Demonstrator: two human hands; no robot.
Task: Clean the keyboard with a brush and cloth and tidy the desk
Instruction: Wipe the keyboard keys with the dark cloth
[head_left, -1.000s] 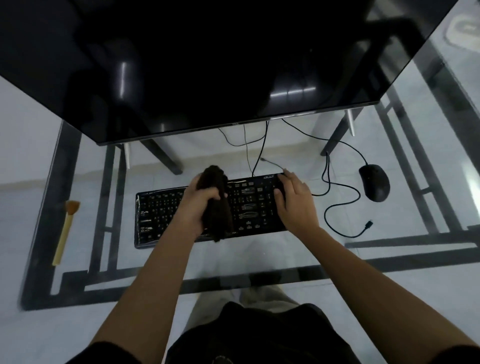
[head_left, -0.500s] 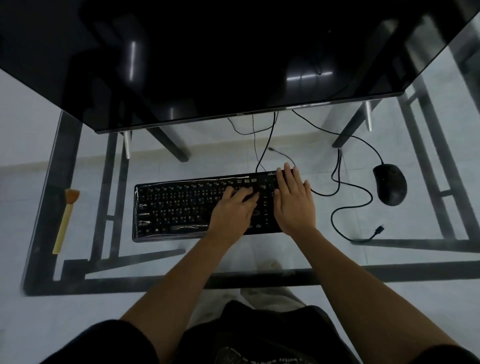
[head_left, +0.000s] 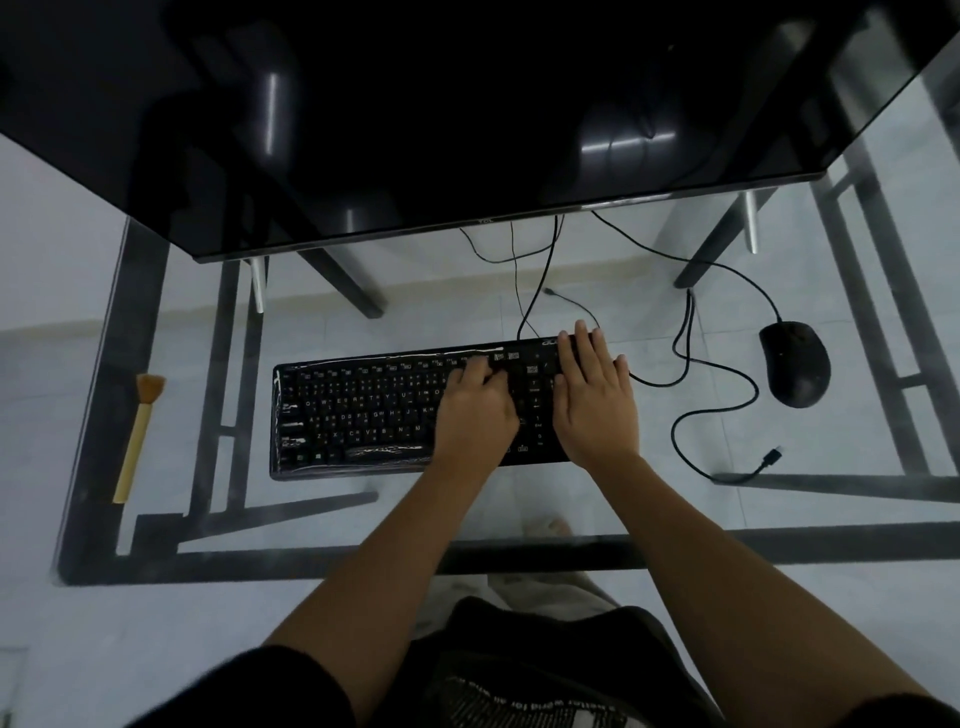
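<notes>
Both hands flat, open on keyboard (head_left: 363, 410) lying left-right, brush (head_left: 139, 431) bristles away.

Glossy black plastic keyboard (head_left: 363, 410), wooden-handled brush (head_left: 136, 441), clear glass desk (head_left: 519, 509).

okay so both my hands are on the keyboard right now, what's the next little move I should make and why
Probably sweep the left hand leftward along the key rows. It presses flat on the keyboard right of its middle, with no cloth showing; it may be under the palm. The right hand braces the right end, the left stretch of keys is bare, and the brush lies apart at the desk's left edge.
</notes>
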